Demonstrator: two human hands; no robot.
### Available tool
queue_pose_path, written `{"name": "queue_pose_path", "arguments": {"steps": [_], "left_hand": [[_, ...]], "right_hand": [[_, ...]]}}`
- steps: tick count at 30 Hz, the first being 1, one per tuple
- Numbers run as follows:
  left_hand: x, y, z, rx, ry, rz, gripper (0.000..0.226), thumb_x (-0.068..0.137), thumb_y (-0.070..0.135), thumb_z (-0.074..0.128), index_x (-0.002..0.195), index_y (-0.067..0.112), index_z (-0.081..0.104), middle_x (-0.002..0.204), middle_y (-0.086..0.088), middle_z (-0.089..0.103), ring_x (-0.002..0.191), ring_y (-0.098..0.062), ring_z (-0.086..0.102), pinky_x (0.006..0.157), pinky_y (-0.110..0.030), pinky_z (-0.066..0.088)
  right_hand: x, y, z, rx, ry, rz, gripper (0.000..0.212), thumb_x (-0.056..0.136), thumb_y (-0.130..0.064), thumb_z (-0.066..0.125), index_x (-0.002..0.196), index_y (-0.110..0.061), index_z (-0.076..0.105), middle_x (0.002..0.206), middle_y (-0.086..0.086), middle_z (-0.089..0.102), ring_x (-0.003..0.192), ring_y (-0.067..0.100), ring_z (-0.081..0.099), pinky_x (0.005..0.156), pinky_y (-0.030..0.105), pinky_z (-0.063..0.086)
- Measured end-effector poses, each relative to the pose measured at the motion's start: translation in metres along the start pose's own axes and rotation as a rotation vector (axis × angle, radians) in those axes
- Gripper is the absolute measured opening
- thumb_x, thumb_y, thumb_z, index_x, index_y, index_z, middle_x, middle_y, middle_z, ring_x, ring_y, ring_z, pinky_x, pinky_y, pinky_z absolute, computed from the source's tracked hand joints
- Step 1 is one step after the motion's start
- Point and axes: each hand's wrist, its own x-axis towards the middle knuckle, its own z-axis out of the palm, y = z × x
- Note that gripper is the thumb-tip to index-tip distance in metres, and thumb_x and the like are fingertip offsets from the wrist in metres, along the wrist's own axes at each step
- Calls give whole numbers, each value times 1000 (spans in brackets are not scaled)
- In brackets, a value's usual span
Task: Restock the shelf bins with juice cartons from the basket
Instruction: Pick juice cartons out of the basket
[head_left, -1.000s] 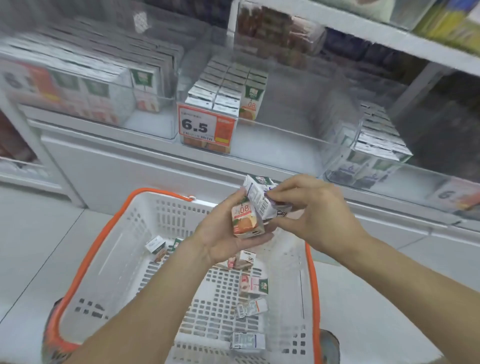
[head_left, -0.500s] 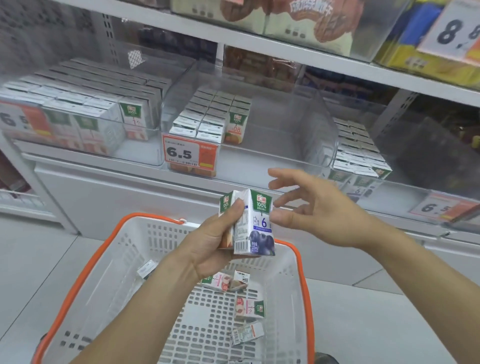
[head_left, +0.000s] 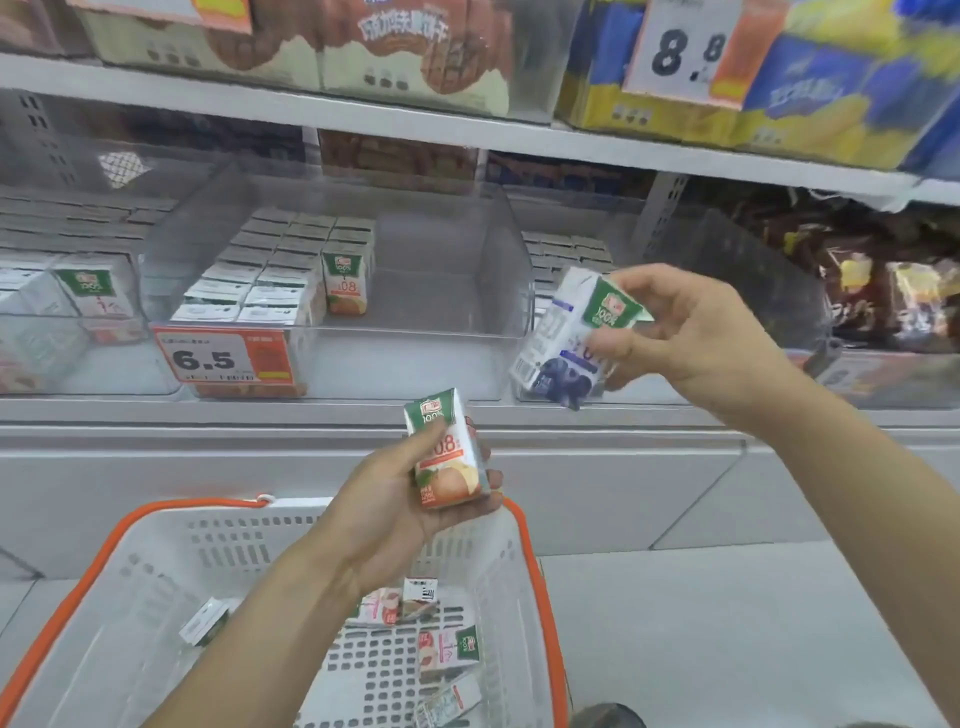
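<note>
My left hand (head_left: 395, 499) grips an orange-labelled juice carton (head_left: 447, 449) upright above the basket's far rim. My right hand (head_left: 691, 338) holds a blueberry juice carton (head_left: 558, 345), tilted, in front of the right clear bin (head_left: 675, 249). The white basket with an orange rim (head_left: 156, 561) sits below and holds several loose cartons (head_left: 447, 649). The middle clear bin (head_left: 447, 312) has rows of orange cartons (head_left: 291, 270) on its left side and bare floor on its right. The left bin (head_left: 67, 291) is packed with cartons.
A price tag reading 6.5 (head_left: 223, 358) hangs on the middle bin's front. The shelf above (head_left: 467, 130) carries boxed goods and an 8.8 tag (head_left: 685, 49). Dark snack packets (head_left: 883, 291) fill the far right. White floor lies right of the basket.
My right hand took the blueberry carton from my left hand and carried it up and right toward the right bin. My left hand kept the orange carton. The view tilted upward.
</note>
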Motion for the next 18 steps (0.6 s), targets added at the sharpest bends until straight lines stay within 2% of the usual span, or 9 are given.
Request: {"name": "queue_pose_path", "arguments": {"steps": [3,5,7,9,13,16,18], "left_hand": [[10,2,18,35,14,27,45,91,25,56,121,-9,58,105,-28,65,95,-41,67,84,-54,58],[16,5,30,49,4,52,42,93,24,56,121,-7,59,104,-26,67,96,-39,65,83,-52,59],[20,8,38,61,-6,66,43,92,24,58,122,-7,59,105,-26,67,97,-38,63,81,-50,60],[21,8,42,76,-23,68,45,89,24,60,121,-7,59,107,-28,66,95,-38,65,80,-50,60],[17,3,42,71,-28,44,45,89,20,59,123,-10,57,102,-27,66,87,-40,67,80,-53,59],[17,4,37,100,-6,40,44,91,19,58,123,-10,56,102,-28,66,90,-42,66,79,-53,60],[18,8,35,118,7,34,43,90,19,60,122,-9,57,102,-28,67,91,-42,66,78,-52,60]], "right_hand": [[3,12,-27,-37,342,-104,40,76,-11,82,110,-8,61,104,7,71,83,28,74,68,37,63],[6,21,-41,-186,531,-181,39,78,-10,84,108,-18,60,107,4,66,78,20,72,69,29,61],[11,28,-52,-332,642,-225,42,77,-12,84,110,-24,61,113,5,59,75,10,68,70,22,57],[15,34,-59,-472,630,-182,43,77,-13,85,112,-25,63,111,4,55,73,6,66,72,23,57],[23,55,-62,-666,474,6,46,76,-15,85,116,-29,66,101,1,52,76,20,65,81,42,56],[31,66,-58,-738,320,103,45,85,-23,78,127,-26,63,104,2,53,91,24,61,90,40,51],[34,71,-55,-785,227,183,45,93,-30,68,136,-22,58,115,3,54,101,26,58,93,37,46]]}}
